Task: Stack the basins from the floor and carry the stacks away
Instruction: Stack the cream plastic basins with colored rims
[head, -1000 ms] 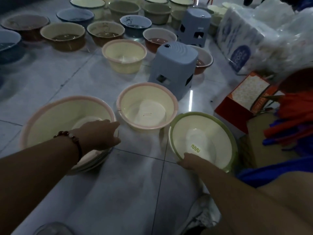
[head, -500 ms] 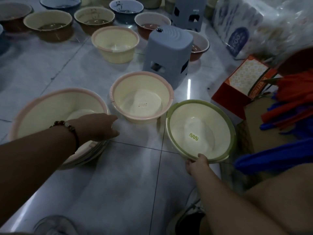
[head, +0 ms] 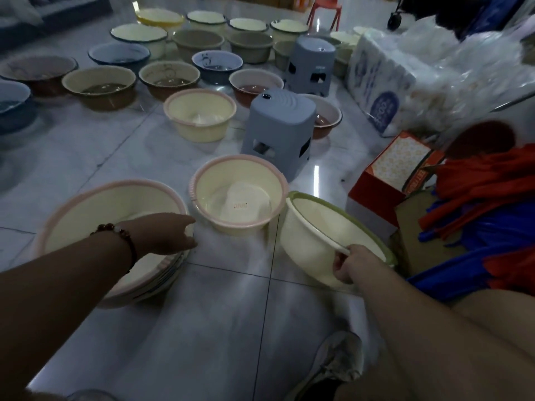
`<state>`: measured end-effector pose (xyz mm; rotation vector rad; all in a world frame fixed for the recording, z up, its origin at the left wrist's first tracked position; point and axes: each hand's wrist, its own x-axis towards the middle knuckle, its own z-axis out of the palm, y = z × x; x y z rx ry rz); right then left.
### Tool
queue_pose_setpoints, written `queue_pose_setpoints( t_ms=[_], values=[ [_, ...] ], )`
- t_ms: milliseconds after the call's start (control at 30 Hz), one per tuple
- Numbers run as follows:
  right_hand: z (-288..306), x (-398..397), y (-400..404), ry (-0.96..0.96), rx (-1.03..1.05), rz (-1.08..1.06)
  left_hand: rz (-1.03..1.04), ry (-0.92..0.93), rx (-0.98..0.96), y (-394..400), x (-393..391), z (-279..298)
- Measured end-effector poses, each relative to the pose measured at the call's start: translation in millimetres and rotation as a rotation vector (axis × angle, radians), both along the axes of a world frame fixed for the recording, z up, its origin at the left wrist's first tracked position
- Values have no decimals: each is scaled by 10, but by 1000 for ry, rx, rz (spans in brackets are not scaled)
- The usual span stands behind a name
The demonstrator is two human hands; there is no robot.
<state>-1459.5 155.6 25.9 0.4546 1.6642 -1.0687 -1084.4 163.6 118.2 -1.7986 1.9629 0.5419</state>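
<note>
A stack of large cream basins with pink rims (head: 95, 209) sits on the tiled floor at the left. My left hand (head: 165, 234) rests on its near right rim, fingers curled over the edge. A green-rimmed cream basin (head: 315, 241) is tipped up on its side at the right, and my right hand (head: 348, 263) grips its near rim. Between them stands a smaller pink-rimmed basin (head: 240, 195), upright on the floor.
Two grey plastic stools (head: 279, 128) stand behind the small basin. Several more basins (head: 199, 117) cover the floor beyond. A red box (head: 388, 175), wrapped packs (head: 385, 91) and red and blue fabric crowd the right side. My shoe (head: 333, 369) is at the bottom.
My right hand has lifted the near rim of the green-rimmed basin, tipping it from flat onto its side. My left hand stays on the pink-rimmed stack.
</note>
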Motion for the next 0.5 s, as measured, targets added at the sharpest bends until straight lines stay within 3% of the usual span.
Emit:
queue_pose_setpoints(
  t_ms=[367, 500],
  values=[
    [1261, 9, -256, 211, -214, 607, 136, 274, -115, 287, 152, 440],
    [1515, 224, -196, 125, -280, 722, 299, 440, -178, 412, 270, 559]
  ],
)
